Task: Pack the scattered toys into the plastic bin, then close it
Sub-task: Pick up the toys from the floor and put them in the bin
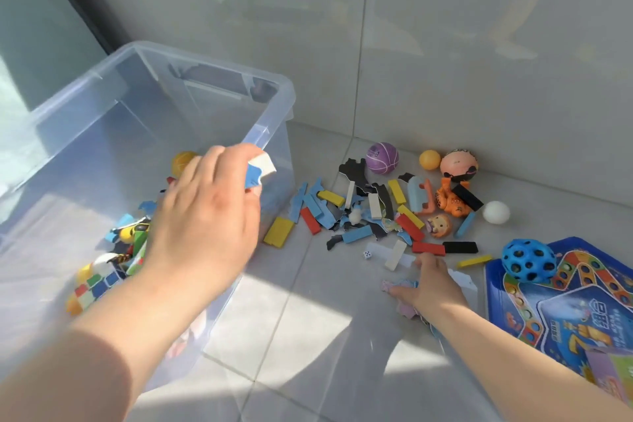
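We observed the clear plastic bin (270, 103) on the tiled floor (308, 336) at left, lid off, already holding a yellow ball (181, 161), a multicoloured cube (90, 288) and a jumble of small pieces partly hidden under our left forearm. The left hand (205, 223) hung over the bin's right wall, its grip closed on a blue-and-white foam piece (262, 169); the fingertips were covered by the hand's back, so we could not tell how many pieces it held. The right hand (433, 284) lay flat on the floor to the right of the bin, fingers spread over pink and white flat pieces (399, 286); we could not tell whether it gripped any. Between the bin and the wall lay a scatter of coloured domino blocks (279, 231) and dark puzzle pieces (354, 169), overlapping and hard to separate. Behind them, near the wall, sat a purple ball (382, 158), an orange ball (430, 159), a round doll head (459, 163) and a white ball (496, 212). A small die (367, 254) lay just beside a white block. At right a blue game board (565, 312), cut off by the frame edge, carried a blue holed ball (529, 260).
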`<state>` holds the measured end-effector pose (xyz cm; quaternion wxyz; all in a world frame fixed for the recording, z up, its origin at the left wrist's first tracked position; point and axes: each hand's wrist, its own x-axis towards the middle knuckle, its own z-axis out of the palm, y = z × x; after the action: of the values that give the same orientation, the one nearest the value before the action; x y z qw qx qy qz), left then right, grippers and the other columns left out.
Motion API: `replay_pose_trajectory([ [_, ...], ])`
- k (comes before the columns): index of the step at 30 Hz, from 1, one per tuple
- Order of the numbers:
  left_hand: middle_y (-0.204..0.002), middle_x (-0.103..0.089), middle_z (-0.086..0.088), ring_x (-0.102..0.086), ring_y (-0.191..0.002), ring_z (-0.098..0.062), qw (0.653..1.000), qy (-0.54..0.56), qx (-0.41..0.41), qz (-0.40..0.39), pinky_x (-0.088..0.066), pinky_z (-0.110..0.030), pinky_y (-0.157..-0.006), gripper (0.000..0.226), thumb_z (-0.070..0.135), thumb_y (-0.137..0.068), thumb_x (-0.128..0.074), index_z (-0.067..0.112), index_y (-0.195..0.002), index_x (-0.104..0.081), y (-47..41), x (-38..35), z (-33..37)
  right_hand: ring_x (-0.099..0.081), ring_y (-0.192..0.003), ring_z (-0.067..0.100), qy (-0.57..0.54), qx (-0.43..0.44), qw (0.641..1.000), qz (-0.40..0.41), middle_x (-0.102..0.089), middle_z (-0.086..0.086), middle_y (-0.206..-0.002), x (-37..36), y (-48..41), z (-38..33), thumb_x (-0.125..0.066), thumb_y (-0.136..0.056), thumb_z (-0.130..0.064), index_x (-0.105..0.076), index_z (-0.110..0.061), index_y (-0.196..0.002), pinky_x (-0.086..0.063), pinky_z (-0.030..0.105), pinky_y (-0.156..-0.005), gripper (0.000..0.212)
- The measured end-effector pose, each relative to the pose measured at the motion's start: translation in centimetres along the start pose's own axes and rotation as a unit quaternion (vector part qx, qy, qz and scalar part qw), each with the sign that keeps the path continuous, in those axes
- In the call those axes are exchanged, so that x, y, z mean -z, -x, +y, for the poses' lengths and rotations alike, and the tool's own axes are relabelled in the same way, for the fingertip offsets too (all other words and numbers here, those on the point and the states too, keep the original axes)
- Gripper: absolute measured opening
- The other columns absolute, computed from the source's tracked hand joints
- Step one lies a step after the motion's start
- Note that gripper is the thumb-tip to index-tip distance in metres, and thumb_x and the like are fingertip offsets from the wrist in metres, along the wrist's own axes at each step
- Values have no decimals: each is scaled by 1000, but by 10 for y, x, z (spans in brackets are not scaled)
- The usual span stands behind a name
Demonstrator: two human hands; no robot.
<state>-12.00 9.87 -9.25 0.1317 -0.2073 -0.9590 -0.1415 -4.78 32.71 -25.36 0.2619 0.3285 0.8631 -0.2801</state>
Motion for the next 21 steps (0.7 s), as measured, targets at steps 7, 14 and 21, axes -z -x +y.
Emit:
replay_pose_trajectory([
  [7, -138, -40, -16, -36, -127, -34, 967, 1, 224, -117, -29, -39, -104, 43, 27, -94, -43, 16, -135, -39, -11, 0, -61, -39, -61, 12, 48, 10, 996, -78, -38, -2, -64, 5, 7, -14, -51, -89, -45, -37, -18, -61, -24, 21, -49, 41],
  [14, -86, -61, 18, -58, -82, -7, 944, 221, 182, -162, -42, -22, -71, 31, 70, -60, -38, 47, -75, -53, 12, 25, -62, -32, -37, 7, -282, 221, 930, 84, -34, 3, -56, 74, 60, -131, -53, -87, -43, -52, -9, -74, -22, 12, -34, 37],
  [21, -51, -26, 12, -45, -57, -26, 990, 26, 96, -99, -15, -18, -42, 51, 35, -68, -75, 26, -51, -27, 14, 15, -51, -37, -55, 16, -338, 287, 892, 86, -39, 1, -57, 75, 84, -273, -51, -88, -48, -37, -15, -56, -32, 27, -54, 48],
])
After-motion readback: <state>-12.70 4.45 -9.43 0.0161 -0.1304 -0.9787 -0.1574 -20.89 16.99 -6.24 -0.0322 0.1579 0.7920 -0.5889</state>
